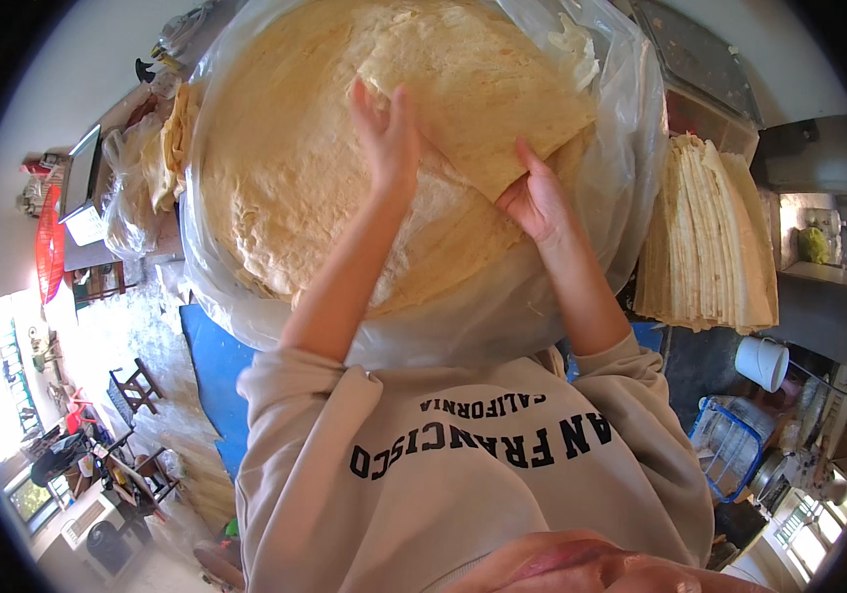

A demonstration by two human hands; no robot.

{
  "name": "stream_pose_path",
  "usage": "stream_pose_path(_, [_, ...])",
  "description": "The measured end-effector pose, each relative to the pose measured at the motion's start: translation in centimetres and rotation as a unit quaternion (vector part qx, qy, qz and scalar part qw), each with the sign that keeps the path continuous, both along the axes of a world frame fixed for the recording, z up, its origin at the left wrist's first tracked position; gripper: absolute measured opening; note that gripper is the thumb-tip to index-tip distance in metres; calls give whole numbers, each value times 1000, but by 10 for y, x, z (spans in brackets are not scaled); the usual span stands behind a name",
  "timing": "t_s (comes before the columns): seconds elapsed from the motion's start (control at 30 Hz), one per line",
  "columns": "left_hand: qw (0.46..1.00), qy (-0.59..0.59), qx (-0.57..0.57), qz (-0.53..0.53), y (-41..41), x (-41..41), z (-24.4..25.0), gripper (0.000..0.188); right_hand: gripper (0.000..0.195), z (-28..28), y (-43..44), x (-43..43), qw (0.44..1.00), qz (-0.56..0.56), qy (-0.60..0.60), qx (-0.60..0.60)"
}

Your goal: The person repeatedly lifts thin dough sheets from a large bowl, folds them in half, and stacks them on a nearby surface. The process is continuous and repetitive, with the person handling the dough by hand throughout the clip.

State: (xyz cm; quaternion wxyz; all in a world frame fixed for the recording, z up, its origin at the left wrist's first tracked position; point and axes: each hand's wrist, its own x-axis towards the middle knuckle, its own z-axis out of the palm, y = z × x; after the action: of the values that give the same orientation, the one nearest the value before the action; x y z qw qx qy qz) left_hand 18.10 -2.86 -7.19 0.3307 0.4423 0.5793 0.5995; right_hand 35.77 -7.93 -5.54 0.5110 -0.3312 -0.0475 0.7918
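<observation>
A large pile of thin, pale yellow dough-like sheets (297,170), round in outline, lies before me inside clear plastic sheeting (616,178). My right hand (538,196) grips the near corner of the top sheet (497,111) between thumb and fingers, and this corner is folded or raised over the layers below. My left hand (388,144) is over the middle of the pile with thumb and fingers apart; whether its fingertips touch the sheet is unclear. Whitish, crumpled patches show on the pile near my left forearm.
A thick stack of folded pale sheets (708,237) stands at the right. Clear plastic bags (131,185) and more yellow sheets (177,144) are at the left. A white bucket (762,363) and a blue-framed cart (727,448) are lower right; a dark stool (136,387) is lower left.
</observation>
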Motion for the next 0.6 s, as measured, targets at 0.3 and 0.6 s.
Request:
stream_pose_path(0.3, [751, -587, -241, -183, -56, 37, 16, 35, 52, 37, -19, 23, 928, 183, -325, 3])
stream_pose_path(0.6, [803, -480, -300, -187, -57, -2, 33, 32, 36, 28, -39, -1, 960, -25, -241, 144])
